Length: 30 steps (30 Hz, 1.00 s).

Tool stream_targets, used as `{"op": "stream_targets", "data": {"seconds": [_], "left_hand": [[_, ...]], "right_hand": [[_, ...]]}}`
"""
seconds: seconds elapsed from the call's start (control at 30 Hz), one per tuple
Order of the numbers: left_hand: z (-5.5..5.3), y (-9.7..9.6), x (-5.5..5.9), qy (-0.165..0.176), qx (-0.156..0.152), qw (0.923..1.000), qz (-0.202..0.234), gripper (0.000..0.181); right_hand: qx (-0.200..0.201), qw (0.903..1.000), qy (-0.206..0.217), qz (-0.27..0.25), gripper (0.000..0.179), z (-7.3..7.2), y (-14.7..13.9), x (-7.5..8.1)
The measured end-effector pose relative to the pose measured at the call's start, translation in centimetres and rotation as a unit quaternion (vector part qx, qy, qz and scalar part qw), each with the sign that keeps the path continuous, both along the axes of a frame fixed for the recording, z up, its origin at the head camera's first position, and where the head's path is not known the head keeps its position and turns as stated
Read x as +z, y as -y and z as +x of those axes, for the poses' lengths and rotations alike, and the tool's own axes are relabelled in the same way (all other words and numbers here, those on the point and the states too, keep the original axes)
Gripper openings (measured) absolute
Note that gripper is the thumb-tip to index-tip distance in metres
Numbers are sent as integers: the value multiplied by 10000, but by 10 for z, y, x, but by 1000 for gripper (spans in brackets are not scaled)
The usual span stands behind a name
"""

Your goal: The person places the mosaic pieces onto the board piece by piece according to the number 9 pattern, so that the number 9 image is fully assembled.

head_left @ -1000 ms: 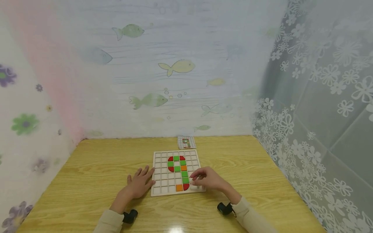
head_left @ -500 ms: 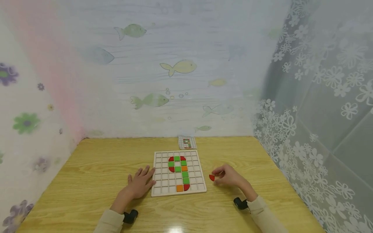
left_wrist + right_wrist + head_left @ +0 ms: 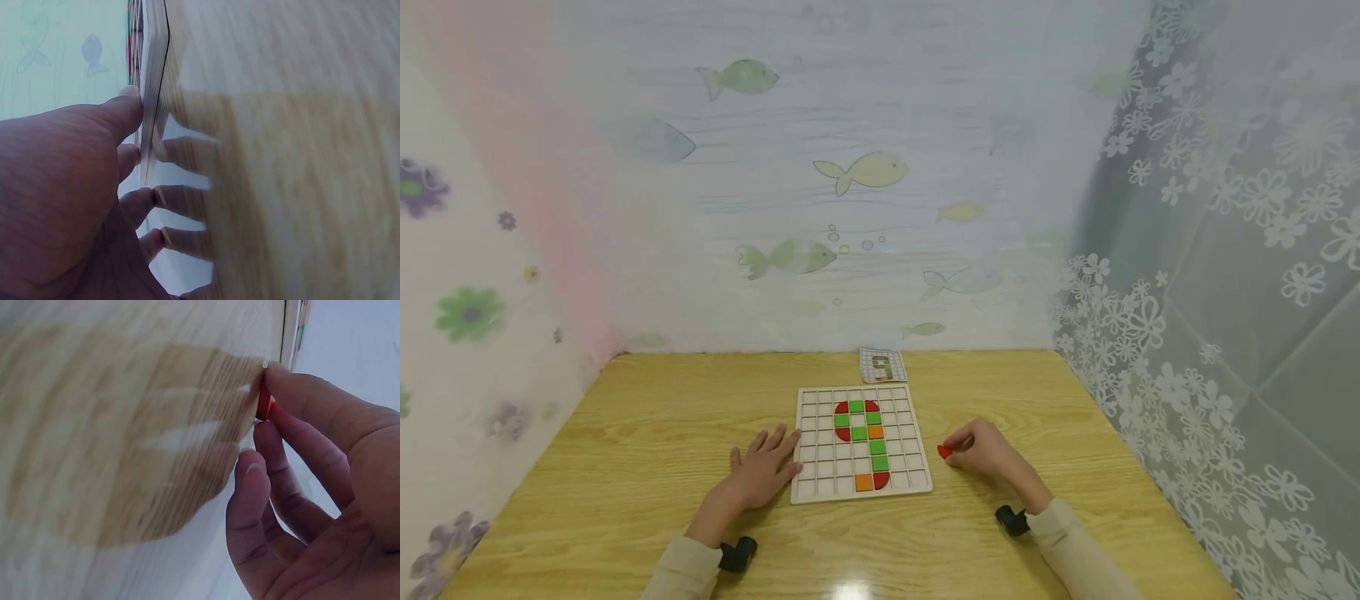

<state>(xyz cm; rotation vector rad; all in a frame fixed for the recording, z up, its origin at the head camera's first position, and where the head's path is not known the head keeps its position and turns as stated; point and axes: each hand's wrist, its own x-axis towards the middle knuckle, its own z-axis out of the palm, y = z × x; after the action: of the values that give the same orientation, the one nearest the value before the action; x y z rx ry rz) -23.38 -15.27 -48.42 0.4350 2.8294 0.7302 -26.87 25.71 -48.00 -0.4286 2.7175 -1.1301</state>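
My right hand (image 3: 988,450) pinches a red quarter-circle tile (image 3: 943,452) between thumb and fingertips, just right of the board. In the right wrist view, the tile (image 3: 264,397) stands on edge close to the table, its other fingers loosely bent below. A pale grid board (image 3: 820,460) lies flat in the middle, with green, orange and dark red tiles set in a shape like a 9. Flat on the table, my left hand (image 3: 760,479) has its fingers spread, the thumb and fingertips at the board's left edge. The left wrist view has that thumb against the board's side (image 3: 153,69).
Behind the board lies a small card (image 3: 883,365) printed with a similar coloured 9 on a grid. The wooden table (image 3: 647,433) ends at a wall (image 3: 700,325) painted with fish. Each wrist wears a black camera (image 3: 1011,520).
From over the board's right part, my right hand has moved right onto the table beside it, where the red tile now shows in its fingers. The left hand has stayed put.
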Motion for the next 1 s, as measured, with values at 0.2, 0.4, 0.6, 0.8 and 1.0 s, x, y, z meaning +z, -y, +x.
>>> {"op": "stream_targets", "data": {"seconds": [0.2, 0.4, 0.6, 0.8, 1.0], "left_hand": [[0, 0, 1, -7, -24, 10000, 23, 59], [0, 0, 0, -14, -16, 10000, -5, 60], [1, -1, 0, -23, -10, 10000, 57, 60], [2, -2, 3, 6, 15, 10000, 19, 60], [2, -3, 5, 34, 37, 10000, -33, 60]], "right_hand": [[11, 10000, 24, 10, 17, -1, 1, 1], [-5, 10000, 78, -25, 18, 0, 3, 4], [-103, 9999, 42, -64, 18, 1, 3, 4], [-239, 9996, 99, -148, 19, 3, 4, 6], [-223, 9995, 60, -238, 19, 3, 3, 5]]}}
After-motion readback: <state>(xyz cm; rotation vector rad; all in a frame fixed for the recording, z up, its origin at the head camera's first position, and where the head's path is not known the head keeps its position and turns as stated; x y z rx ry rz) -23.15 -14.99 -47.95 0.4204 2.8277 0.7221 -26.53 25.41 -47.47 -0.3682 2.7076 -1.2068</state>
